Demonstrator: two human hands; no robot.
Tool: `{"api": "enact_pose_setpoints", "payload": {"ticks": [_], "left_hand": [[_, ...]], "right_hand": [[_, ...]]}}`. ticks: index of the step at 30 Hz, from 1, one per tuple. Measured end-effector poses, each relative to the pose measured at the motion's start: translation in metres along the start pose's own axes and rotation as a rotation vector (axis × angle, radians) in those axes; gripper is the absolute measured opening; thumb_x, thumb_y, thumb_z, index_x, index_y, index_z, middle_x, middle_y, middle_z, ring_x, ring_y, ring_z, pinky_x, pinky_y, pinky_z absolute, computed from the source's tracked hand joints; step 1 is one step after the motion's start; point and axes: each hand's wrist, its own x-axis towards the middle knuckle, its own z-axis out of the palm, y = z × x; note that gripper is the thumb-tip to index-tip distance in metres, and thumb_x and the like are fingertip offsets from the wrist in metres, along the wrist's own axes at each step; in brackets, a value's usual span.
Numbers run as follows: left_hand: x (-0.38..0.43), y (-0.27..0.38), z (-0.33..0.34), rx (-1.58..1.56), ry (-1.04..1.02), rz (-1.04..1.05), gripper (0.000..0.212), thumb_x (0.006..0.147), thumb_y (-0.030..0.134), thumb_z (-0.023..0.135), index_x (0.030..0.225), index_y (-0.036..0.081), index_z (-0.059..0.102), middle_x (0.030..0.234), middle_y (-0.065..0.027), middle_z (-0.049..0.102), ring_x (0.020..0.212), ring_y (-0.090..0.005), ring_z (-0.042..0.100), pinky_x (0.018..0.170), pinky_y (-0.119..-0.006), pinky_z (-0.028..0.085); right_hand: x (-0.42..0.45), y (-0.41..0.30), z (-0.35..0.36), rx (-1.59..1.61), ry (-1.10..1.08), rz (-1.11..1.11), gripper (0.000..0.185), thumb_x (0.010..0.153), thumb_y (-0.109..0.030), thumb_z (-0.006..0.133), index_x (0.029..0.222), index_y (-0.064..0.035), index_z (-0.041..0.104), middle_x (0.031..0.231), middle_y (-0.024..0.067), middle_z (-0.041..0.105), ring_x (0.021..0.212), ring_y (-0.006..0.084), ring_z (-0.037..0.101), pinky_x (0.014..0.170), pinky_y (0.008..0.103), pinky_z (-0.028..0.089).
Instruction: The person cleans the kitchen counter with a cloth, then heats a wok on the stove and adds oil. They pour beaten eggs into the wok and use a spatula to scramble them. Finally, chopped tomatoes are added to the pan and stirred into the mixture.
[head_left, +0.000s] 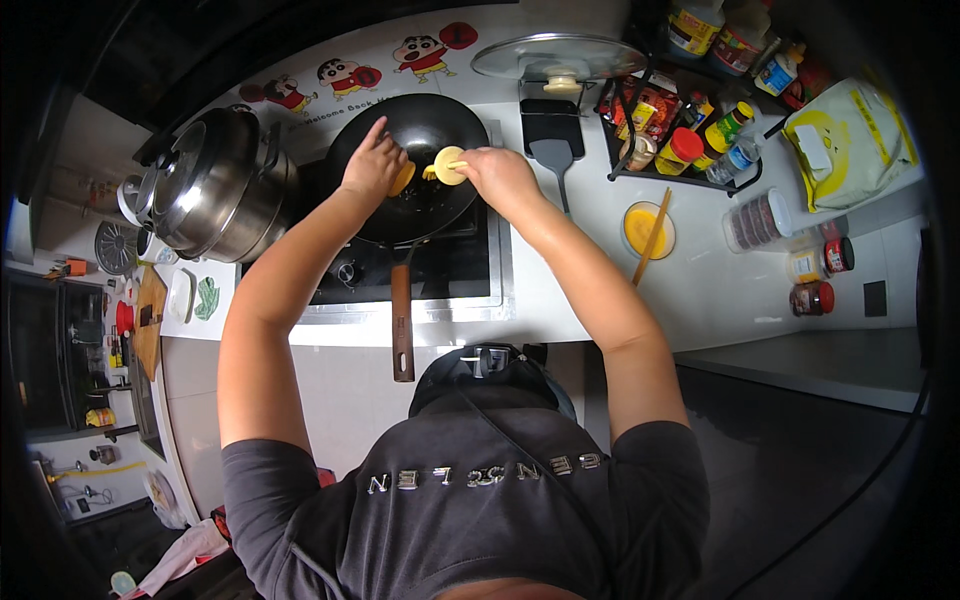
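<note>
Over a black wok (441, 121) on the gas stove, my left hand (373, 166) grips a small yellow-orange container (403, 180), mostly hidden behind the fingers. Its index finger points away from the grip. To the right, my right hand (501, 176) pinches the handle of a round pale-yellow lid (450, 166). A small yellow brush head (430, 173) shows at the lid's left side, close to the container but apart from it. Dark, shiny spots show on the wok's surface below. The wok's wooden handle (402, 315) points towards me.
A steel steamer pot (217, 180) stands at the left. On the right are a grey spatula (553, 157), a bowl of yellow liquid (643, 229) with chopsticks (654, 234) across it, and a black condiment rack (675, 176). A glass lid (559, 56) stands behind.
</note>
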Motion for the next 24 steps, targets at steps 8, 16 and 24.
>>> {"api": "enact_pose_setpoints", "payload": {"ticks": [8, 16, 24], "left_hand": [[-0.008, 0.009, 0.019, -0.015, -0.068, 0.028, 0.031, 0.084, 0.022, 0.05, 0.111, 0.011, 0.059, 0.106, -0.0029, 0.061, 0.116, -0.0183, 0.048, 0.114, -0.048, 0.009], [-0.008, -0.008, 0.009, -0.164, 0.089, -0.232, 0.033, 0.077, 0.023, 0.062, 0.106, 0.011, 0.053, 0.104, -0.003, 0.06, 0.111, -0.02, 0.051, 0.111, -0.048, 0.016], [-0.042, 0.005, 0.016, -0.882, 0.024, -0.659, 0.066, 0.058, 0.028, 0.076, 0.115, 0.009, 0.05, 0.11, -0.0089, 0.059, 0.11, -0.0271, 0.051, 0.107, -0.047, 0.023]], "right_hand": [[-0.003, 0.0, 0.004, 0.028, 0.042, 0.013, 0.016, 0.082, -0.023, 0.061, 0.083, -0.0075, 0.067, 0.078, 0.0114, 0.064, 0.071, 0.0308, 0.061, 0.064, 0.0394, 0.049], [-0.002, 0.005, -0.003, 0.019, 0.057, 0.033, 0.017, 0.082, -0.023, 0.061, 0.081, -0.0068, 0.065, 0.078, 0.0117, 0.064, 0.069, 0.0308, 0.061, 0.063, 0.0404, 0.049], [0.005, 0.004, -0.009, 0.009, -0.024, 0.08, 0.017, 0.083, -0.024, 0.059, 0.086, -0.0091, 0.067, 0.081, 0.0113, 0.065, 0.076, 0.0311, 0.061, 0.067, 0.0403, 0.048]]}}
